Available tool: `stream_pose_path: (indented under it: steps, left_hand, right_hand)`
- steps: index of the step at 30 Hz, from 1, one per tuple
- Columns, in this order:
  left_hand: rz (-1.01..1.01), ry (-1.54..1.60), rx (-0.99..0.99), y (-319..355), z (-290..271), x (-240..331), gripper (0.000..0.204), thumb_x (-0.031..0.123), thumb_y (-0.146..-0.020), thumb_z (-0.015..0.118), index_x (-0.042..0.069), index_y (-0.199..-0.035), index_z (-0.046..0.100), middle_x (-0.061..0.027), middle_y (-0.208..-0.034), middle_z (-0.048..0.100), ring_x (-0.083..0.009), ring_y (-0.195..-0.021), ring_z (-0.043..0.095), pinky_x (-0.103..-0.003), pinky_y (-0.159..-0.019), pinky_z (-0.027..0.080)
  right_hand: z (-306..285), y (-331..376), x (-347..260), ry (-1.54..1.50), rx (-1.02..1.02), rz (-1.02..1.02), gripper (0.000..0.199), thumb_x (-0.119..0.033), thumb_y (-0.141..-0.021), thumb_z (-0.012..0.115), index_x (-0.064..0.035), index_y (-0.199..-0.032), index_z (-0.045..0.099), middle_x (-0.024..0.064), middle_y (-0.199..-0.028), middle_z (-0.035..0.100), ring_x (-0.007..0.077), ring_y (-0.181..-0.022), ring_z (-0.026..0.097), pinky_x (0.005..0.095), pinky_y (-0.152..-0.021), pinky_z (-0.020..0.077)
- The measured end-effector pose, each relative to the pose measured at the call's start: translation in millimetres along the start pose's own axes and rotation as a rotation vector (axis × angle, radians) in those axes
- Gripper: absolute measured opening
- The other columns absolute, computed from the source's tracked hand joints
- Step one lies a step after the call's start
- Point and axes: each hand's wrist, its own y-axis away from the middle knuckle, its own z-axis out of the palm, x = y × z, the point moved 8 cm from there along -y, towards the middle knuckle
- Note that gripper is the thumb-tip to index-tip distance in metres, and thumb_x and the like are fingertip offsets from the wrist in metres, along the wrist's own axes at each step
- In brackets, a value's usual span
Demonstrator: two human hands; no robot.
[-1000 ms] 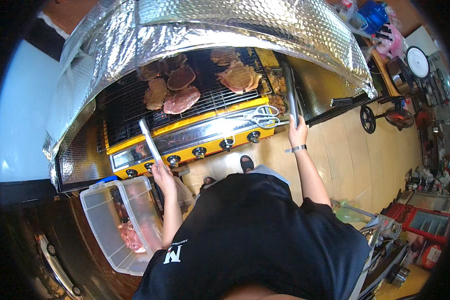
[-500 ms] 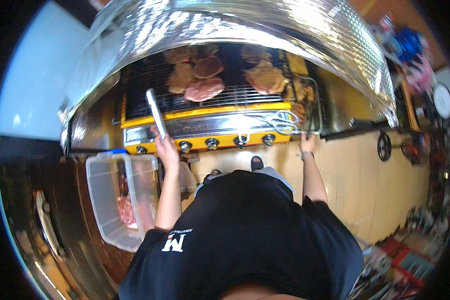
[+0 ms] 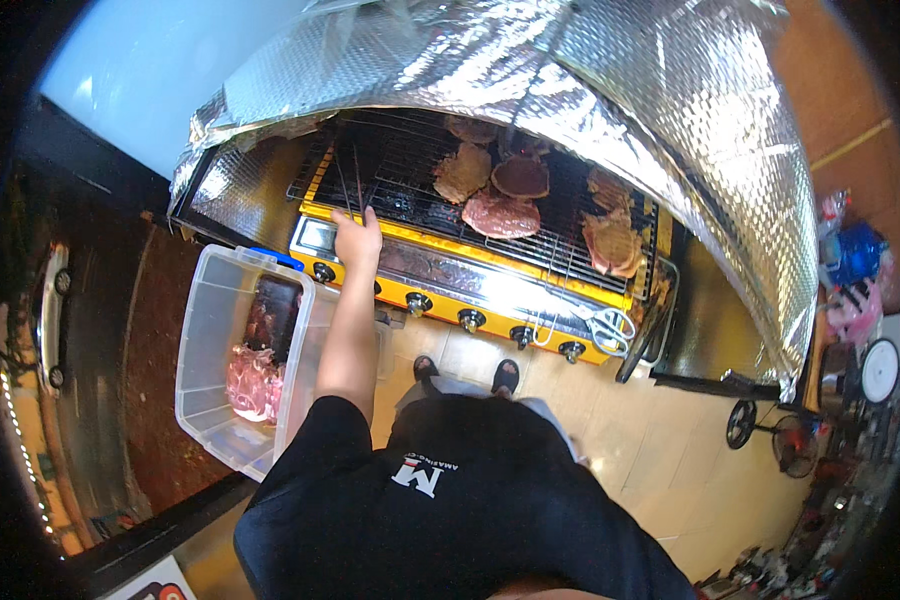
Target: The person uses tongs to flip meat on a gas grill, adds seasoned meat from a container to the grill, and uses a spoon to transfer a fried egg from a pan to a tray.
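Note:
My left hand (image 3: 358, 238) is closed around metal tongs (image 3: 354, 184), whose thin arms point away over the left part of the grill grate (image 3: 395, 190). Nothing shows between the tong tips. Several pieces of meat lie on the grate: a pinkish raw-looking slice (image 3: 501, 215) near the front, a browned one (image 3: 521, 177) behind it, and a pale cooked one (image 3: 613, 244) farther right. My right hand is out of sight. White-handled scissors (image 3: 607, 328) rest on the grill's front ledge at the right.
A clear plastic tub (image 3: 200, 350) with raw meat (image 3: 255, 383) stands left of my arm. Foil-like sheeting (image 3: 470, 60) hoods the grill. Knobs (image 3: 471, 320) line its yellow front. A small fan (image 3: 796, 445) and clutter are at the right.
My left hand has moved forward with the tongs to the grate's left side. My right hand has left the grill's right end and gone from view. The whole view has turned.

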Motion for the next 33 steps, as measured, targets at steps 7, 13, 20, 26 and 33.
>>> stream_pose_path:
  steps: [7, 13, 20, 26, 33]
  left_hand:
    - [0.419, 0.214, 0.354, 51.3, -49.0, 51.9, 0.043, 0.034, -0.081, 0.064, 0.001, -0.108, 0.054, -0.0187, -0.101, 0.058, -0.0347, -0.092, 0.055, -0.043, -0.082, 0.044]
    - [0.758, 1.011, -0.266, 163.3, -4.5, 136.3, 0.009, 0.003, -0.075, 0.070, 0.004, -0.084, 0.067, -0.0081, -0.083, 0.066, -0.0170, -0.075, 0.064, -0.026, -0.059, 0.052]
    - [1.102, 1.174, -0.692, 274.3, -85.9, 207.9, 0.017, 0.014, -0.084, 0.060, 0.002, -0.072, 0.055, -0.0120, -0.067, 0.053, -0.0308, -0.059, 0.055, -0.039, -0.052, 0.042]
    - [1.392, 1.180, -0.714, 331.6, -220.2, 205.2, 0.015, 0.011, -0.078, 0.055, 0.006, -0.092, 0.056, -0.0101, -0.085, 0.056, -0.0311, -0.074, 0.057, -0.040, -0.060, 0.045]
    - [2.006, 0.920, -0.275, 409.5, -420.4, 141.9, 0.031, 0.030, -0.072, 0.062, 0.018, -0.101, 0.063, 0.0023, -0.070, 0.054, -0.0104, -0.052, 0.047, -0.023, -0.040, 0.035]
  right_hand:
    - [41.4, 73.6, -89.0, -0.319, -0.347, -0.057, 0.024, -0.030, -0.088, 0.058, -0.0057, -0.086, 0.059, 0.0078, -0.073, 0.063, 0.0149, -0.070, 0.059, 0.0312, -0.063, 0.0452]
    - [45.0, 145.6, -83.2, -0.244, -0.405, -0.053, 0.031, -0.034, -0.086, 0.058, -0.0045, -0.095, 0.061, 0.0091, -0.083, 0.065, 0.0157, -0.078, 0.060, 0.0308, -0.072, 0.0458]
    - [62.5, 169.5, -144.3, -0.229, -0.360, -0.133, 0.042, -0.039, -0.085, 0.058, -0.0031, -0.107, 0.063, 0.0106, -0.095, 0.067, 0.0167, -0.088, 0.062, 0.0303, -0.082, 0.0465]
    - [131.9, 143.3, -70.3, -0.498, -0.300, 0.021, 0.032, -0.026, -0.079, 0.061, 0.0003, -0.097, 0.065, 0.0123, -0.087, 0.067, 0.0173, -0.084, 0.061, 0.0291, -0.077, 0.0478]
    - [152.6, 195.7, -14.3, -0.220, -0.411, -0.034, 0.041, -0.030, -0.075, 0.061, -0.0001, -0.102, 0.065, 0.0156, -0.101, 0.065, 0.0233, -0.095, 0.062, 0.0326, -0.083, 0.0473]
